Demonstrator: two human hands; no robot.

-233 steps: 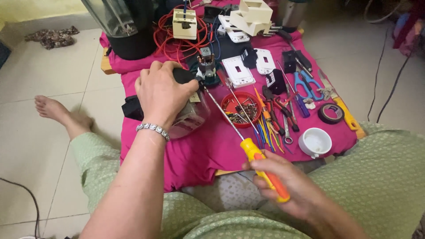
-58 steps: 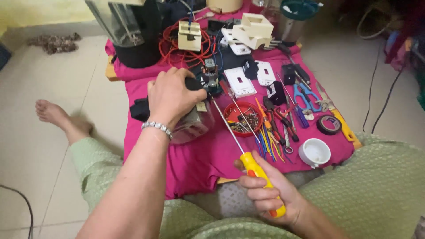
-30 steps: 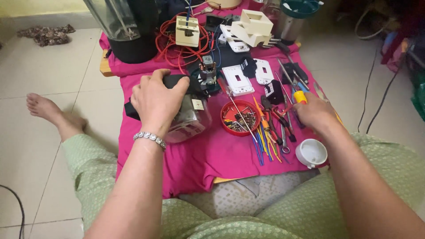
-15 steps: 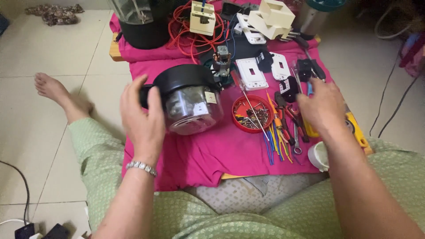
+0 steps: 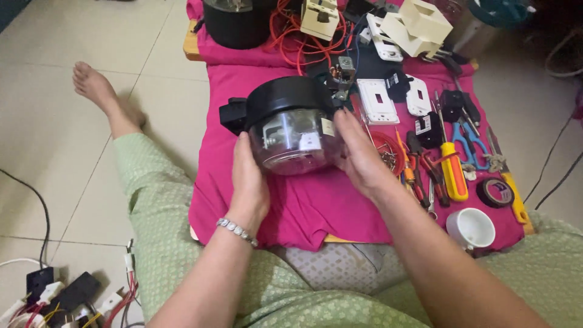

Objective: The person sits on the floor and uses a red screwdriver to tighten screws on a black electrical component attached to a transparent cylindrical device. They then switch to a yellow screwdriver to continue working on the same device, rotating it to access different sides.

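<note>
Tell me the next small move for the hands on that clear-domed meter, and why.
Probably tilt the meter so its black base faces up. Both the left hand and right hand cup the clear dome, lifted off the pink cloth, and the yellow screwdriver lies set down at the right, so nothing is being unscrewed just now.

Pale cream floor tiles (image 5: 73,164) all around with thin grout lines, evenly lit with no hard shadows. A low wooden board (image 5: 192,44) sits on the floor under a magenta cloth (image 5: 316,206), only its edges peeking out. Black cables (image 5: 549,176) snake over the tiles on the right, and a jumble of plugs and wires (image 5: 67,300) sits bottom left.
</note>
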